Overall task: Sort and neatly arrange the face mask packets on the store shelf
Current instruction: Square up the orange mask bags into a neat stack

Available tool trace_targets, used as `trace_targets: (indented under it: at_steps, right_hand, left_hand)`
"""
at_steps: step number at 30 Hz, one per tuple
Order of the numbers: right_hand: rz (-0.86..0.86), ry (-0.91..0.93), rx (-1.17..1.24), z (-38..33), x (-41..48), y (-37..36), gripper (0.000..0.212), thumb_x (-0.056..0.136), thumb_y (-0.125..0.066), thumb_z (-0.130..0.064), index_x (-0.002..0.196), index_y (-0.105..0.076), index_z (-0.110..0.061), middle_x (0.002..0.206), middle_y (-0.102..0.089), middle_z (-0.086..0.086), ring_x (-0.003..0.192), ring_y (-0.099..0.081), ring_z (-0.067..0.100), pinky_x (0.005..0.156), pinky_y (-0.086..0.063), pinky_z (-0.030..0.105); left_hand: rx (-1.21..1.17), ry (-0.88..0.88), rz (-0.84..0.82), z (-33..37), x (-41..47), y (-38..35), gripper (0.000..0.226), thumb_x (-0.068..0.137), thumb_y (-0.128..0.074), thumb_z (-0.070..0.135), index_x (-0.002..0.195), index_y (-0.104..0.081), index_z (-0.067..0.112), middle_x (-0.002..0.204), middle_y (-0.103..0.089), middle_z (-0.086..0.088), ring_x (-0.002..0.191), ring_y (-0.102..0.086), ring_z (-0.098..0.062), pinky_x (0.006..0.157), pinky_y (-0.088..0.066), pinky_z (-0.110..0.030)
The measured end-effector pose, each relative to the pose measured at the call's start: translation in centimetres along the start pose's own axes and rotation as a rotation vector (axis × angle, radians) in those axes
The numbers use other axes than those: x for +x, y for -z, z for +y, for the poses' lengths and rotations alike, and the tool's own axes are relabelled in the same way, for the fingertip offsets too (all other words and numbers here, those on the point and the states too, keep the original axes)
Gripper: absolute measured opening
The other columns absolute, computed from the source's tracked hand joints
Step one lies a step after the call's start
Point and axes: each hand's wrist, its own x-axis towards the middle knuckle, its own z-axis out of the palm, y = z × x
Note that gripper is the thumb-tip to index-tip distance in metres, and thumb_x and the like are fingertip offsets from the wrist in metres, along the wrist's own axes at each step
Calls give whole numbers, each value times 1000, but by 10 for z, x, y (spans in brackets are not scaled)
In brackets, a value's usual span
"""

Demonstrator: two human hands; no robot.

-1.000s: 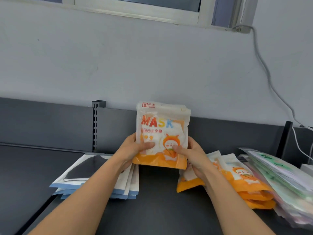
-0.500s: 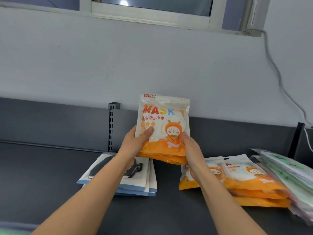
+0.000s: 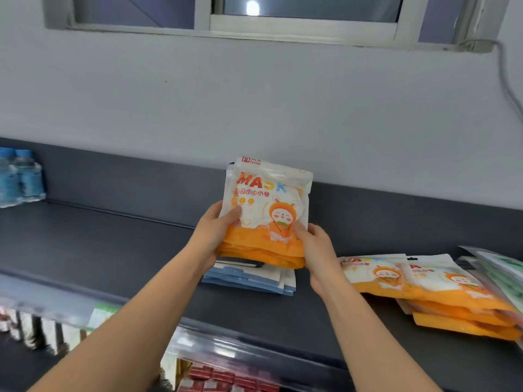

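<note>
I hold a bundle of orange-and-white MASK packets (image 3: 267,210) upright above the dark shelf (image 3: 113,250). My left hand (image 3: 215,230) grips its left side with the thumb on the front. My right hand (image 3: 314,247) grips its lower right corner. Directly below the bundle lies a stack of blue-and-white mask packets (image 3: 254,275), partly hidden by it. To the right, more orange packets (image 3: 424,290) lie in a loose overlapping pile on the shelf.
Green-and-white packets (image 3: 506,275) lie at the far right edge. Water bottles (image 3: 19,179) stand at the back left. The shelf's front rail (image 3: 254,352) runs below my arms, with red goods (image 3: 226,380) on the shelf underneath. A grey wall rises behind.
The view has shifted left and pulled back, bringing in the bottles and the lower shelf. The bundle stays upright in both hands, now over the blue-and-white stack.
</note>
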Motion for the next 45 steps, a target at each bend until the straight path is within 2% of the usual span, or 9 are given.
trace_targets:
  at_steps: [5, 12, 16, 20, 25, 31, 35, 41, 45]
  right_hand:
    - [-37, 7, 77, -4, -31, -33, 38, 97, -56, -41, 127, -46, -20, 108, -60, -4, 95, -61, 12, 72, -51, 27]
    - [-117, 12, 79, 1, -58, -86, 38, 93, -59, -48, 119, -48, -23, 119, -59, -1, 105, -58, 16, 72, -47, 27]
    - [-183, 12, 82, -1, -70, -130, 46, 91, -60, -50, 126, -50, -21, 118, -59, 0, 105, -59, 16, 72, -48, 28]
    - [-241, 7, 81, -4, -80, -180, 47, 91, -61, -49, 126, -50, -20, 117, -61, 1, 102, -61, 16, 75, -51, 29]
    - [-279, -1, 87, -9, -90, -254, 48, 91, -61, -50, 126, -51, -20, 116, -62, 1, 99, -62, 15, 66, -47, 25]
    - [-288, -29, 108, -13, -96, -342, 45, 92, -60, -48, 125, -49, -19, 120, -60, 1, 100, -60, 15, 60, -41, 22]
    - [-294, -44, 99, -11, -95, -389, 43, 92, -60, -48, 123, -49, -20, 120, -60, 1, 97, -60, 13, 61, -42, 23]
    - [-304, -71, 48, -8, -72, -440, 49, 90, -63, -45, 128, -51, -17, 119, -62, 2, 104, -62, 18, 70, -49, 27]
    - [-315, -70, 7, -7, -43, -468, 46, 90, -64, -45, 124, -51, -16, 115, -64, 2, 103, -63, 19, 80, -53, 33]
  left_hand:
    - [-9, -6, 218, 0, -29, 30, 44, 87, -68, 37, 121, -48, 18, 112, -65, -7, 95, -68, -28, 81, -58, -49]
    - [46, -29, 371, 2, -63, 85, 29, 90, -62, 39, 110, -58, 18, 107, -69, -7, 96, -67, -28, 85, -57, -48]
    - [36, -28, 449, 13, -76, 125, 11, 92, -54, 27, 98, -61, 21, 102, -70, -6, 92, -67, -28, 84, -55, -45]
    - [33, 19, 510, 24, -83, 174, 7, 84, -51, 18, 84, -56, 23, 106, -66, -13, 101, -62, -34, 95, -48, -51]
    - [34, 1, 528, 39, -79, 248, 21, 89, -50, 16, 106, -59, 24, 110, -66, -10, 100, -64, -31, 93, -53, -52]
    - [35, -32, 532, 55, -62, 335, 36, 90, -61, 24, 124, -48, 25, 112, -63, -6, 95, -65, -27, 86, -56, -48]
    - [52, -26, 538, 61, -49, 381, 37, 90, -62, 29, 124, -50, 24, 112, -63, -5, 89, -65, -24, 80, -58, -44]
    - [63, 4, 543, 63, -13, 431, 40, 89, -63, 37, 127, -54, 28, 119, -63, -6, 98, -64, -27, 85, -56, -50]
    - [59, 20, 521, 66, 20, 451, 37, 92, -60, 33, 128, -52, 27, 111, -63, -5, 88, -64, -23, 66, -56, -37]
